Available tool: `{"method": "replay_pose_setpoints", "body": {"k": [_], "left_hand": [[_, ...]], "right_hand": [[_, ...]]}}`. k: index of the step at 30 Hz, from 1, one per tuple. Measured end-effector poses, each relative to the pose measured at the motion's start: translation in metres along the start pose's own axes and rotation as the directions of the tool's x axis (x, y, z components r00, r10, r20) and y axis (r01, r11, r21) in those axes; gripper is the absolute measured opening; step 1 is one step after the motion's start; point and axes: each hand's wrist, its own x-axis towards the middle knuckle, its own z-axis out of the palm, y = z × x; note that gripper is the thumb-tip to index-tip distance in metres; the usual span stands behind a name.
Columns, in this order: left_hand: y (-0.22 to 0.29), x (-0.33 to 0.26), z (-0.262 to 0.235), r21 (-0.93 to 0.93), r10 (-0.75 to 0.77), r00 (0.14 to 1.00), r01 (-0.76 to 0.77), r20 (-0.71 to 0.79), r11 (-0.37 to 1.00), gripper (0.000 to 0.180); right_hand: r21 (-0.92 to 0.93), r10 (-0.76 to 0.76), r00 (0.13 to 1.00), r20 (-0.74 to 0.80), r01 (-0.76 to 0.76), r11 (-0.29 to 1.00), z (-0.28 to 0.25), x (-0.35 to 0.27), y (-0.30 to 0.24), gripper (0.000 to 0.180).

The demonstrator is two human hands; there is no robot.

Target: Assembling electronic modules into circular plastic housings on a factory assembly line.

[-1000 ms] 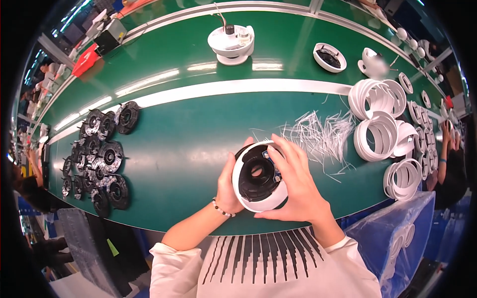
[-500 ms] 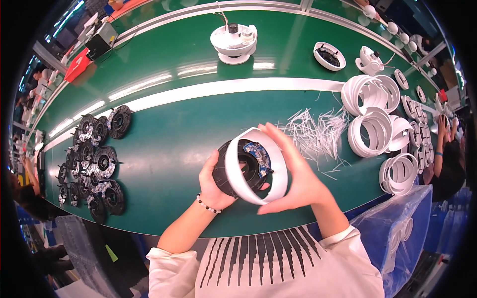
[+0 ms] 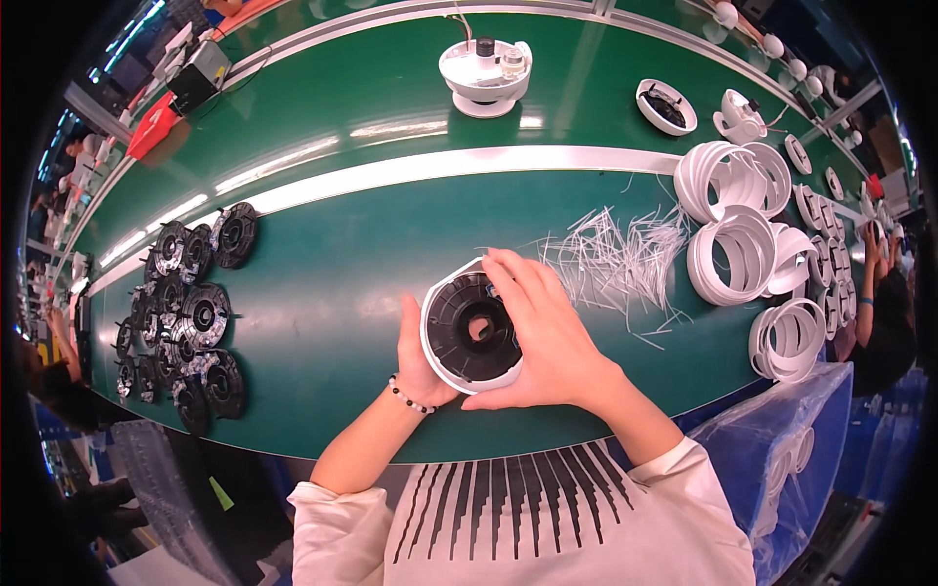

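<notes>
White and smooth, the broad plastic ring [image 3: 436, 365] is held between the left hand [image 3: 418, 359] and the right hand [image 3: 549, 340], above the near part of the glossy green worktop [image 3: 327, 327]. Inside its rim sits a round, ribbed black plastic disc [image 3: 453, 342] with 1 hole at its centre, its flat face turned up toward the camera.

The left hand cups the ring's left side, thumb raised along the outer wall; a bracelet of dark and pale beads [image 3: 410, 401] circles that wrist. The right hand is spread around the ring's right side, fingers arched over the upper edge and covering part of the disc, thumb along the lower edge. Both hands grip the ring.

Just beyond the right hand lies a loose heap of thin white strips [image 3: 625, 262]. Farther right, 3 main clusters of white plastic rings [image 3: 700, 256] stand near the worktop's edge. Well apart on the left, a group of round black plastic parts with silvery patches [image 3: 203, 317] lies crowded together.
</notes>
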Motion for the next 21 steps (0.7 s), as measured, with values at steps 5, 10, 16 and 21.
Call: {"method": "replay_pose_setpoints", "body": {"k": [5, 10, 16, 21], "left_hand": [[0.001, 0.002, 0.002, 0.029, 0.069, 0.998, -0.069, -0.007, 0.997, 0.065], [0.001, 0.009, 0.005, 0.154, 0.146, 0.986, -0.132, -0.084, 0.979, 0.063], [0.026, 0.047, 0.015, 0.069, 0.046, 0.985, -0.035, -0.166, 0.997, 0.049], [0.118, 0.114, -0.007, 0.208, 0.179, 0.971, -0.144, -0.158, 0.967, 0.042]], "right_hand": [[0.049, 0.075, 0.984, -0.162, -0.068, 0.996, 0.021, -0.003, 0.001, 0.113], [-0.021, 0.158, 0.925, -0.345, -0.176, 0.984, 0.038, -0.013, -0.002, 0.106], [-0.060, 0.020, 0.882, -0.471, -0.054, 0.997, 0.011, -0.029, 0.025, 0.095], [-0.291, -0.140, 0.411, -0.901, -0.332, 0.897, -0.104, -0.073, 0.071, 0.022]]}}
